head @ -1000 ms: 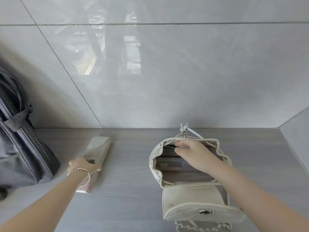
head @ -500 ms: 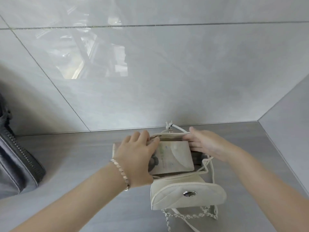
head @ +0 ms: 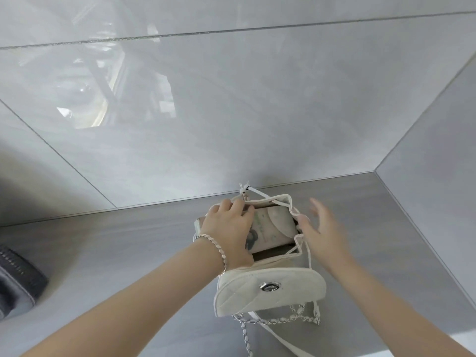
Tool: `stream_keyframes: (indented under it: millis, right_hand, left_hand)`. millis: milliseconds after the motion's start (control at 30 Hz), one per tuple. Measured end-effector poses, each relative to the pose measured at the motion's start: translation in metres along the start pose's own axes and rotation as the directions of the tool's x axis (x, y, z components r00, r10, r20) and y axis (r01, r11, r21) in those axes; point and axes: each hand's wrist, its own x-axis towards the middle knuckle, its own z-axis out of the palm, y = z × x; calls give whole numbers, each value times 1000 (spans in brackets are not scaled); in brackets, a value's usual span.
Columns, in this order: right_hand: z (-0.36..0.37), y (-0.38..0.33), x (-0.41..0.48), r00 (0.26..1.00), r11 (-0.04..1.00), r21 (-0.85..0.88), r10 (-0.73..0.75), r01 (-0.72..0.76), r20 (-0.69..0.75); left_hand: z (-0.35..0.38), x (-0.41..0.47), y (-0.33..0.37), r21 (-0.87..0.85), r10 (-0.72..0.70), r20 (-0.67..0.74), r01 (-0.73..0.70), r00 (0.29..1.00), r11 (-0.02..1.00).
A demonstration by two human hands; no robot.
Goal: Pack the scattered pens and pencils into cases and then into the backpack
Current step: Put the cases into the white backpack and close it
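The pencil case [head: 273, 225] carries green print beside a drawn figure, too blurred to read. It lies partway inside the open mouth of the small cream backpack [head: 283, 276], which stands on the grey counter [head: 116, 253] near the far wall, its flap with a metal snap [head: 270, 286] folded to the near side. The left hand [head: 228, 233] grips the case's left end, fingers [head: 226, 204] bent over its far edge. The right hand [head: 324, 233] is spread and released just right of the backpack's rim, holding nothing. A dark grey bag [head: 15, 279] sits far left.
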Motion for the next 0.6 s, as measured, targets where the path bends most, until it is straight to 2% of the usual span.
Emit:
stream_keyframes:
  millis: [33, 67, 167, 267, 333, 400, 500, 600]
  right_hand:
    - [0, 1, 2, 992, 994, 93, 47, -58, 114]
    - [-2, 0, 4, 988, 993, 107, 27, -43, 151]
    - [-8, -4, 11, 992, 996, 82, -35, 25, 119]
    - [-1, -14, 10, 975, 965, -181, -162, 188, 151]
    - [10, -27, 5, 891, 850, -287, -379, 442, 249]
    - [19, -38, 6, 765, 751, -245, -486, 613, 423]
    - [21, -46, 19, 707, 768, -175, -442, 616, 552]
    - [24, -53, 25, 679, 711, -219, -464, 668, 569]
  left_hand:
    - [0, 4, 3, -36, 2, -9, -3, 1000, 999]
    - [0, 8, 6, -68, -1, -13, 0, 1000, 998]
    - [4, 17, 7, -127, -7, -20, 4, 1000, 992]
    - [11, 19, 2, -138, 4, -83, -16, 997, 990]
    - [12, 18, 1, -125, 12, -129, -28, 992, 992]
    - [14, 14, -3, -111, 12, -165, -30, 986, 993]
    - [19, 8, -9, -123, 37, -200, -62, 979, 990]
    - [18, 6, -18, -67, 94, -151, -105, 984, 992]
